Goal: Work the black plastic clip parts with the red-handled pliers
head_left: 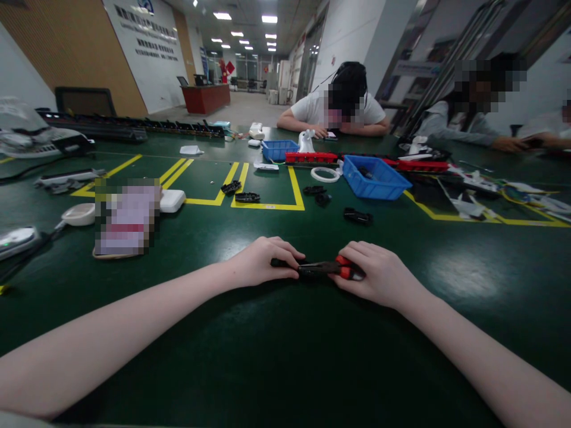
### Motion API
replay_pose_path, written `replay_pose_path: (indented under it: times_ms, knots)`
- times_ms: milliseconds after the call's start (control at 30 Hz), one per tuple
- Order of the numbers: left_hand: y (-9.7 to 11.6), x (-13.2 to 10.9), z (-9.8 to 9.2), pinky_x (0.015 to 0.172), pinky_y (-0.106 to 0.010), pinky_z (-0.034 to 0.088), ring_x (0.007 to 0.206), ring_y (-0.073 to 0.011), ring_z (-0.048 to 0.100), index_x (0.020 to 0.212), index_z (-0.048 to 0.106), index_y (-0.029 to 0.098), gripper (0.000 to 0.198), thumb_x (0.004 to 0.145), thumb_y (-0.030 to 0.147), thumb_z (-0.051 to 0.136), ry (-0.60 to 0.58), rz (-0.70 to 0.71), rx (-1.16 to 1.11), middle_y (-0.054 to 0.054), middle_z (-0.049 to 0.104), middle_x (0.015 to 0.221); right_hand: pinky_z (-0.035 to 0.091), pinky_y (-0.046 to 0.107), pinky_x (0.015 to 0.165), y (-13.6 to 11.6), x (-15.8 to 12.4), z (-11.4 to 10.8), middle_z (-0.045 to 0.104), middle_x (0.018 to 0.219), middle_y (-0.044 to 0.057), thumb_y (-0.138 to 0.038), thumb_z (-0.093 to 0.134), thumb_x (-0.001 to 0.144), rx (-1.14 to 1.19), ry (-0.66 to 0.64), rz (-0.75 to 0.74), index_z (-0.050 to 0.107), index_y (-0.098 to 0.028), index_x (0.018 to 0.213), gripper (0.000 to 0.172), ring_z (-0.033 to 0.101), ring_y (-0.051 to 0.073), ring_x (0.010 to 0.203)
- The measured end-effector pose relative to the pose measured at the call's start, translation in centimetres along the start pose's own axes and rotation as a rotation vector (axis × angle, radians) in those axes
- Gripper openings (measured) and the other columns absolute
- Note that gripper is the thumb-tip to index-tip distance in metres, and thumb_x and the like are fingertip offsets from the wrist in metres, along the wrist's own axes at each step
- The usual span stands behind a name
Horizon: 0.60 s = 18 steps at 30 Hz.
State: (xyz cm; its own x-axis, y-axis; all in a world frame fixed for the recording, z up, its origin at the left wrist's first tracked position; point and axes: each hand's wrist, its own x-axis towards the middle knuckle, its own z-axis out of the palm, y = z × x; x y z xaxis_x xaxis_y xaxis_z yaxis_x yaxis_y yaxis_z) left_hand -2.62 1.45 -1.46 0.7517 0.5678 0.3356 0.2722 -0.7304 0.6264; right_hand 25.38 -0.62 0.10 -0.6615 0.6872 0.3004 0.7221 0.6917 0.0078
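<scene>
In the middle of the green table, my right hand (377, 270) is closed round the red handles of a pair of pliers (328, 268). The dark jaws point left, towards my left hand (270, 261), whose fingers pinch a small black part (283, 262). The jaws touch or overlap this part; whether they grip it cannot be made out. Most of the part lies hidden behind my left fingers. Beyond my hands lie similar-looking black parts: one (357, 216) at the right, one (247, 197) on the yellow tape, and several near them.
A blue bin (375, 181) with dark items stands at the back right, near a white tape roll (325, 174) and a smaller blue bin (280, 148). On the left lie a phone (127, 220) and a white case (172, 201). Across the table a person (334, 107) leans forward.
</scene>
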Motion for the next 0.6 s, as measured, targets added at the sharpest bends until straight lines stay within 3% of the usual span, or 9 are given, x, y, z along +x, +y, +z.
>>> replay_pose_path:
  times_ms: [600]
  knots:
    - [0.17,0.21,-0.11,0.092,-0.035,0.052,0.105,-0.0186,0.065,0.096,0.074,0.018,0.013,0.085,0.024,0.072,0.005,-0.045,-0.033,-0.006,0.071,0.117,0.044,0.029,0.06,-0.07,0.02,-0.4,0.062,0.081,0.004,-0.043,0.06,0.083,0.049,-0.061,0.078,0.057,-0.02,0.084,0.023,0.058,0.017,0.07]
